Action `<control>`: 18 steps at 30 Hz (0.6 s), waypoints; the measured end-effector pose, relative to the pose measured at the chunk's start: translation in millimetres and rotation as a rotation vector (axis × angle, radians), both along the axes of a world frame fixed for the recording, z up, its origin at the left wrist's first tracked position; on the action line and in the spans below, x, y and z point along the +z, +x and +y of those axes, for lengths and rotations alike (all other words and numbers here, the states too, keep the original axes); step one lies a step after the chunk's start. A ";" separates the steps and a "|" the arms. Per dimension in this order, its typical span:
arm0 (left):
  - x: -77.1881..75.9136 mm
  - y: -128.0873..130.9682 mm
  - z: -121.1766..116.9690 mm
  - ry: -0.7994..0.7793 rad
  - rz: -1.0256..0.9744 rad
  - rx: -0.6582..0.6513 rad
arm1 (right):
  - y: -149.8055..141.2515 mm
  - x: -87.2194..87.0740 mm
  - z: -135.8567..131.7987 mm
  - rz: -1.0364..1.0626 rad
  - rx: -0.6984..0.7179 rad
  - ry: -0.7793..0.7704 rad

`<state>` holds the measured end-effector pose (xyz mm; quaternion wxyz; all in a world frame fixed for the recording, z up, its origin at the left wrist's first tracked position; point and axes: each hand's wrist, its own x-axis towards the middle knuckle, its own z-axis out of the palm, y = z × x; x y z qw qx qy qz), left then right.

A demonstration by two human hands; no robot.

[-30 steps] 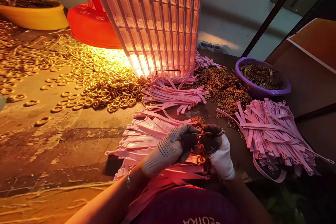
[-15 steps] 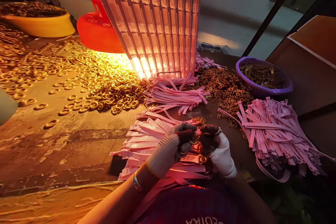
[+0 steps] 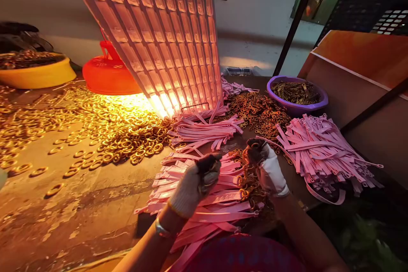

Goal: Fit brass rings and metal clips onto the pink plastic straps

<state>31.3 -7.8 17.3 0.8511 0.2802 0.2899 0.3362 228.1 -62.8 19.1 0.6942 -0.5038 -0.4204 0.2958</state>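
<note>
My left hand [image 3: 199,180], in a pale knit glove with dark fingertips, is closed over the near pile of pink straps [image 3: 223,197]. Whatever its curled fingers hold is hidden. To the right, my right hand [image 3: 267,163], with a white wrap, has its fingers bent together beside the brass-coloured clasps [image 3: 250,187] at the strap ends. What lies in those fingertips is too dark to make out. Another bundle of pink straps [image 3: 204,129] lies just beyond both hands.
Gold rings [image 3: 127,136] spread across the table's left, below a red lamp [image 3: 110,74]. A ribbed panel [image 3: 165,42] leans behind. Small metal clasps [image 3: 261,110] lie by a purple basin [image 3: 296,108]. More pink straps [image 3: 321,153] are heaped right; a yellow basin [image 3: 38,72] stands far left.
My hands have come apart: the left moved left, the right slightly up toward the clasps. The gold ring seen between them earlier is no longer visible there. The view has tilted up.
</note>
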 end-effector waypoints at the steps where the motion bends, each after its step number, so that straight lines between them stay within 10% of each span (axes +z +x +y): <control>1: -2.0 3.0 -3.2 -0.065 -0.019 -0.029 | -7.7 2.0 -1.0 0.017 0.009 -0.009; 12: -30.8 -0.9 -30.1 -0.032 -0.068 0.029 | -63.9 -8.5 7.5 -0.152 0.167 -0.065; 18: -22.1 -36.2 -23.9 0.078 -0.031 0.169 | -78.4 -8.7 19.5 -0.237 0.229 -0.066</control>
